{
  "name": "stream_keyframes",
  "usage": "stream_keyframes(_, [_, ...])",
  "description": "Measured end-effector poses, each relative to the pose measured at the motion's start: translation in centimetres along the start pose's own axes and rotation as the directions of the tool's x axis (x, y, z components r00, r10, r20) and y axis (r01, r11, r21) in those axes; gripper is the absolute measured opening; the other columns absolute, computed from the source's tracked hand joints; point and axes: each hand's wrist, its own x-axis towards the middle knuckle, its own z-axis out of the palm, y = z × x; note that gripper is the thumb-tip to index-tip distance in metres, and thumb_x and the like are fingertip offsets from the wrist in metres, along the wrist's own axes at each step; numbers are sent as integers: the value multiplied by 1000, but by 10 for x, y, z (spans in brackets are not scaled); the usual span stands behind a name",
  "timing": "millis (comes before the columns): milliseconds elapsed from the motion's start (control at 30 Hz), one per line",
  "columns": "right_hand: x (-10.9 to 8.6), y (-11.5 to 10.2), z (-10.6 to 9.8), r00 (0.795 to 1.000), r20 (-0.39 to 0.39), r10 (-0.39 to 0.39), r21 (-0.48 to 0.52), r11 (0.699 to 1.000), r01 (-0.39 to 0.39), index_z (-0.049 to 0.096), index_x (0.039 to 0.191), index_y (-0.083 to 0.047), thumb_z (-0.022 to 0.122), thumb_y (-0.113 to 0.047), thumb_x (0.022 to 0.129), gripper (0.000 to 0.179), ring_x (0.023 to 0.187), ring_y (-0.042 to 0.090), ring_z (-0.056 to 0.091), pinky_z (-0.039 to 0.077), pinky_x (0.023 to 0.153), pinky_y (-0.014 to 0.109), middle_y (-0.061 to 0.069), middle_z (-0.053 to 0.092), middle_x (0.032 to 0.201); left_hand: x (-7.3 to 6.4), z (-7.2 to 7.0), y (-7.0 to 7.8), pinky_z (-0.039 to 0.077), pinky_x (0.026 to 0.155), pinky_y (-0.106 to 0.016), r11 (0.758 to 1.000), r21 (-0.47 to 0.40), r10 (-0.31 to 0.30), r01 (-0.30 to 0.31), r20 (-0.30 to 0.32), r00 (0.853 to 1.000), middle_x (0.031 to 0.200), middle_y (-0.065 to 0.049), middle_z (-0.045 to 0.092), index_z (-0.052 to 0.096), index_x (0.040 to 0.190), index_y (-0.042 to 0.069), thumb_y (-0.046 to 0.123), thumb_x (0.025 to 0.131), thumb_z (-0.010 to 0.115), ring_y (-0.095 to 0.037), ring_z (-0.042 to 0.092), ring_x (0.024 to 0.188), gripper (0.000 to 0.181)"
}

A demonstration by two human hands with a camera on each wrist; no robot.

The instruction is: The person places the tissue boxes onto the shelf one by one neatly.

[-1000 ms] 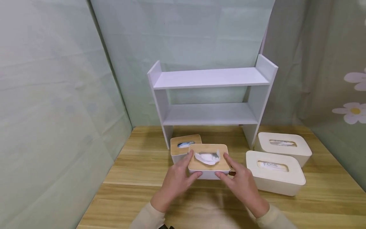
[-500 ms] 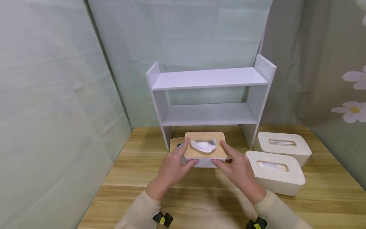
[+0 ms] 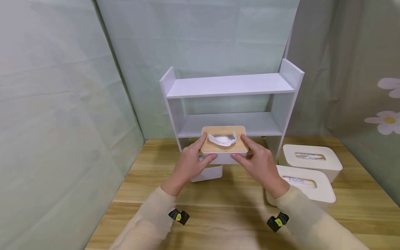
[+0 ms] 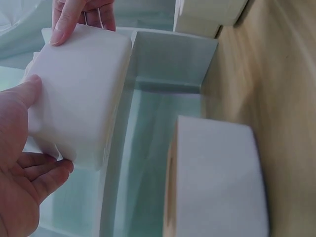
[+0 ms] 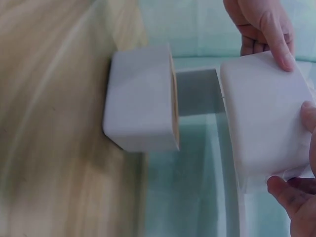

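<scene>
A white tissue box (image 3: 225, 158) with a light wooden lid and a tuft of tissue in its slot is held up level, in the air. My left hand (image 3: 190, 161) grips its left end, thumb at the front face. At the opposite end my right hand (image 3: 261, 164) grips it the same way. The box overlaps the front edge of the shelf unit's lower board (image 3: 259, 126) in the head view. A second white tissue box (image 3: 207, 173) stands on the table below, its top mostly covered by the held box and left hand.
The white two-board shelf unit (image 3: 231, 85) stands at the back of the wooden table (image 3: 140, 187). Two cream tissue boxes (image 3: 325, 189) sit at the right, the nearer partly behind the right forearm. Curtains (image 3: 75, 104) close off the left and back.
Both hands have carried the held tissue box up and forward, from low in front of the other wooden-lidded box to the height of the lower shelf board. The other boxes stay put.
</scene>
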Motion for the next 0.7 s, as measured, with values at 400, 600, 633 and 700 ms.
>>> stream_keyframes(400, [34,23,-11,996,51,67,12,998,-68,49,141,-8,75,-42,82,72,72,20,71,55,55,31,19,65,117,45,10,-6,53,79,-34,998,19,-64,62,83,995,116,-12,67,33,150,9,53,89,62,-19,65,92,80])
stream_keyframes(600, [41,33,-15,996,61,72,-7,997,-71,49,142,-10,74,-44,82,73,79,26,71,57,58,37,22,59,127,55,20,-7,51,90,-38,995,36,-97,95,71,993,130,-13,59,35,150,11,53,88,63,-24,62,110,80])
stream_keyframes(633, [43,35,-15,996,57,68,-13,998,-67,49,141,-10,74,-43,82,72,80,27,71,57,58,38,22,58,128,57,21,-7,51,90,-38,995,36,-98,96,67,993,130,-13,59,35,149,11,53,88,63,-25,62,110,79])
stream_keyframes(700, [45,38,-15,997,47,61,-28,998,-60,50,141,-9,75,-42,82,72,81,28,71,57,59,40,22,57,128,60,24,-7,50,90,-38,995,32,-98,96,56,994,131,-13,58,35,149,11,53,88,63,-25,61,111,79])
